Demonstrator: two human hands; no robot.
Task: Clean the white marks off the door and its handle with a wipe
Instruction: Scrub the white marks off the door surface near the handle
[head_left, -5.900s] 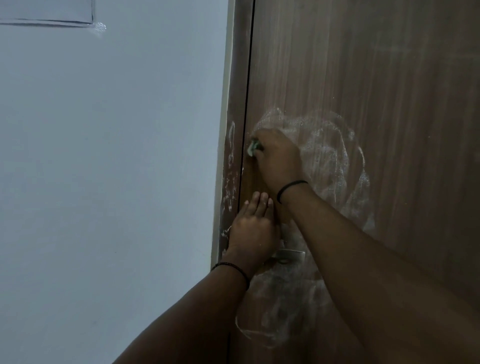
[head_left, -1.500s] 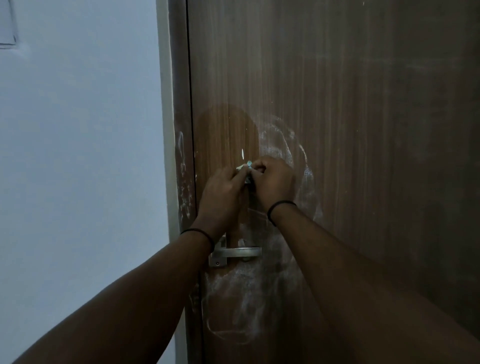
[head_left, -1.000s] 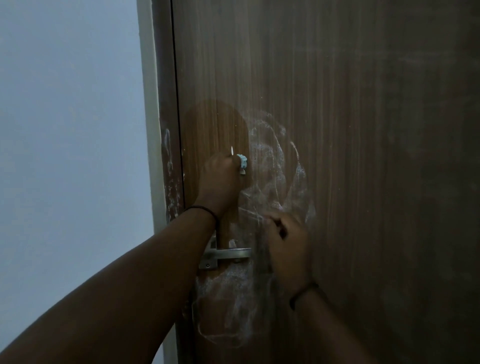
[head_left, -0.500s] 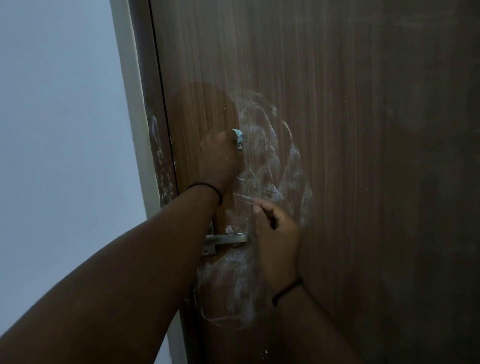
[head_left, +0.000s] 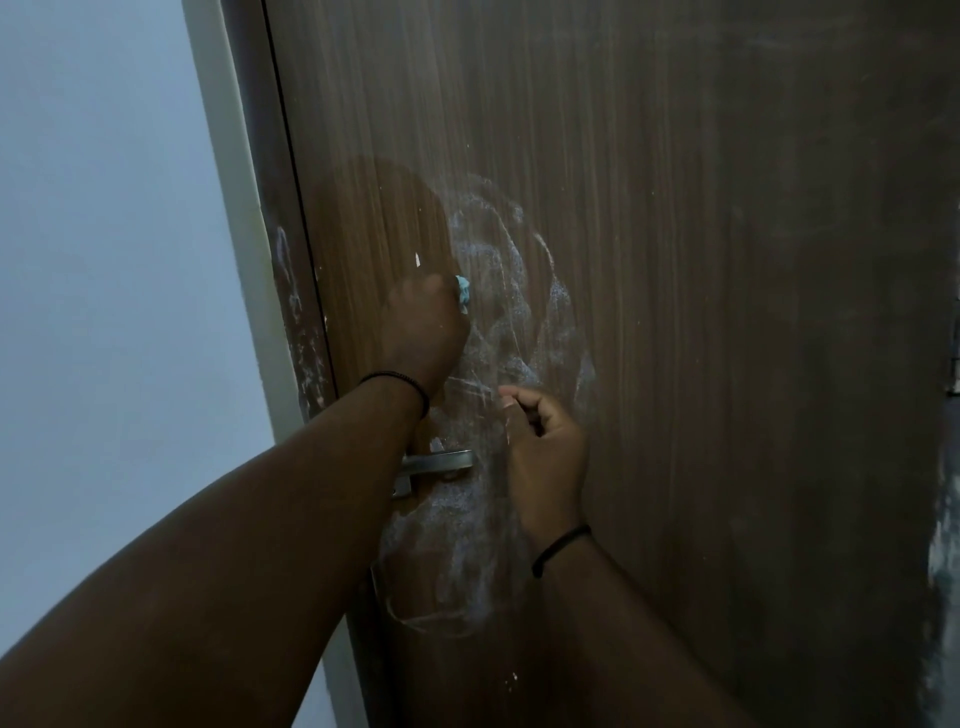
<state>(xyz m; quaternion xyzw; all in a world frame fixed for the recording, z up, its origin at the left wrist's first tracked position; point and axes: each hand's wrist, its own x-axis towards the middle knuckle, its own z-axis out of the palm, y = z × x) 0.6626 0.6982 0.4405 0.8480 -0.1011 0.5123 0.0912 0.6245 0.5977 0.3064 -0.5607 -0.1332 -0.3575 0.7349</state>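
The left hand (head_left: 423, 332) has its fingers curled round a balled pale-blue wipe (head_left: 463, 293), pressed to the door (head_left: 675, 260) at frame centre, at the edge of the white marks (head_left: 519, 322). The right hand (head_left: 545, 452), loosely curled and holding nothing, hovers beside the handle (head_left: 441, 461). Firm overlapping strokes rightward, then downward over the handle, should work best.

A door (head_left: 649, 260) of brown wood-grain laminate, matt, smeared with chalky white marks (head_left: 519, 291) beside one darker damp-looking patch. Its handle (head_left: 441, 460) is brushed silver metal. The crumpled wipe (head_left: 463, 292) looks like soft pale-blue cloth. The wall (head_left: 104, 260) is smooth, matt paint.
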